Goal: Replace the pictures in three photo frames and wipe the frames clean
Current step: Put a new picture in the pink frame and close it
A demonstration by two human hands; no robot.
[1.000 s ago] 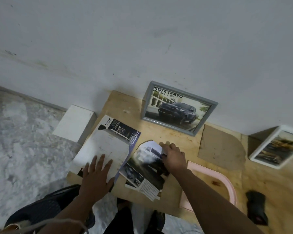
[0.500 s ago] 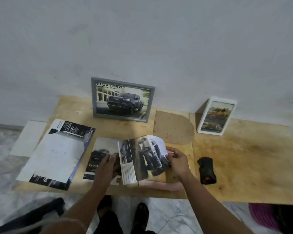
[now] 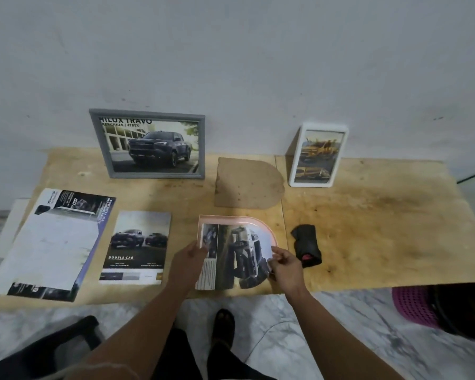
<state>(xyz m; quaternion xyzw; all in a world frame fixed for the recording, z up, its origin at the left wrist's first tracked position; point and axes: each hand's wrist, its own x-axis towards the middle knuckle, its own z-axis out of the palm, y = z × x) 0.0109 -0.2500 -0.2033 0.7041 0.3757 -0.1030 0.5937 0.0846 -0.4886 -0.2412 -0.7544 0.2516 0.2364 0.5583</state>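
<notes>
Grip: cut picture (image 3: pixel 236 259) pinched at both side edges by left hand (image 3: pixel 188 259) and right hand (image 3: pixel 285 266) over pink frame (image 3: pixel 268 229); creasing or misalignment risked if lowered skewed.

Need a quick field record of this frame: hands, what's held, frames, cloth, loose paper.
left hand: pinches left edge of the cut-out car picture
right hand: pinches the picture's right edge
picture position: over the pink arched frame, which lies flat on the plywood table
grey frame: upright against wall, holds truck picture
white frame: upright against wall, holds yellow picture
arched backing board: flat, behind pink frame
black cloth: right of pink frame, untouched
brochures: flat, at left
</notes>
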